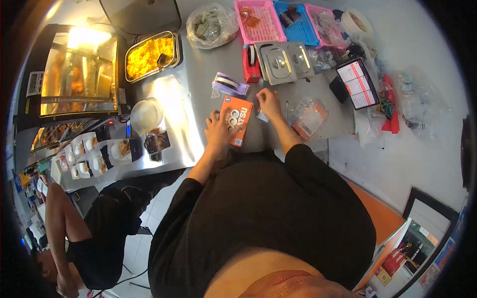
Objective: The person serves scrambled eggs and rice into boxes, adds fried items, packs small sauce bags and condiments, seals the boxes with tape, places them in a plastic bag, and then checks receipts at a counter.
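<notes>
An orange cardboard food box [238,106] with white lettering stands on the steel counter before me. My left hand [220,128] rests against its near left side, fingers spread over the edge. Just right of the box, my right hand [269,102] is raised with thumb and fingertips drawn together; whether something thin is between them is too small to tell. A small white printed slip [262,116] lies below that hand. Behind the box sits a purple tape dispenser [230,85]. To the right of my right forearm is another orange box in a clear plastic bag [309,119].
Lidded steel pans [279,63] and a red tape dispenser [251,65] stand behind. Pink [280,22] and blue baskets [309,37] line the back. A tablet [357,85] is at right. Left are a tray of yellow food [151,57], a heated display [78,74] and another person [100,223].
</notes>
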`<state>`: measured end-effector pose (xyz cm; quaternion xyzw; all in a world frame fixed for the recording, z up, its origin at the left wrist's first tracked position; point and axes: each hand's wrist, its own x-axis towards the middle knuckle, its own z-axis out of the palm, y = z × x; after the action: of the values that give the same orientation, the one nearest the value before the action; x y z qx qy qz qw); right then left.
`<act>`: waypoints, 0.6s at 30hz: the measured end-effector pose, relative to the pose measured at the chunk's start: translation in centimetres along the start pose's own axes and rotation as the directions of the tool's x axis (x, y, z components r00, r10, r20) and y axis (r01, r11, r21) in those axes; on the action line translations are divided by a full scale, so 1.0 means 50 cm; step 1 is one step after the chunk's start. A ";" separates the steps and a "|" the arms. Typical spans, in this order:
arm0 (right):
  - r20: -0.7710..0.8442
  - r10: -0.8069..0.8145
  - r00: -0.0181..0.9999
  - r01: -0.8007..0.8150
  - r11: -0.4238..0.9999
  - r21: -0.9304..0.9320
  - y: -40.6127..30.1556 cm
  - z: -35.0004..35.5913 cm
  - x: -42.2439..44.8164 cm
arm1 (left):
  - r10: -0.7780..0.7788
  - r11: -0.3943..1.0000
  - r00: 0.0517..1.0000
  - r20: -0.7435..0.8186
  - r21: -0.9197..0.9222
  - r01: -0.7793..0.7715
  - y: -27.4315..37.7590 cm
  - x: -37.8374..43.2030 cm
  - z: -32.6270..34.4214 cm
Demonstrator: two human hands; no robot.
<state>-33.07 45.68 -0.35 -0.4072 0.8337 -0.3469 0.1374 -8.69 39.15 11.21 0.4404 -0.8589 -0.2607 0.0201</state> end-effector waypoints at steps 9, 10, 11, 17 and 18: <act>0.230 0.399 0.887 -0.419 0.489 0.765 -0.099 -0.157 -0.092 | -0.027 0.184 0.947 0.321 -0.929 0.321 -0.078 -0.021 0.141; 0.290 0.427 0.857 -0.381 0.144 0.913 -0.192 -0.168 -0.105 | -0.045 0.100 0.978 0.202 -0.974 0.206 -0.108 -0.032 0.196; 0.203 0.450 0.870 -0.348 0.266 0.899 -0.204 -0.136 -0.135 | -0.110 0.222 0.979 0.169 -0.956 0.190 -0.104 -0.029 0.198; -0.130 0.325 0.937 -0.270 0.907 0.323 -0.223 -0.018 -0.224 | 0.320 0.947 0.946 -0.039 0.009 -0.320 -0.031 -0.058 0.014; -0.174 0.254 0.952 -0.217 0.955 0.203 -0.241 -0.037 -0.221 | 0.394 0.917 0.916 -0.071 0.099 -0.386 -0.042 -0.061 0.024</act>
<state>-20.01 49.95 8.74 -0.2537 0.8509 -0.4410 0.1308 -5.57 41.01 9.82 0.2718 -0.9377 -0.1958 0.0919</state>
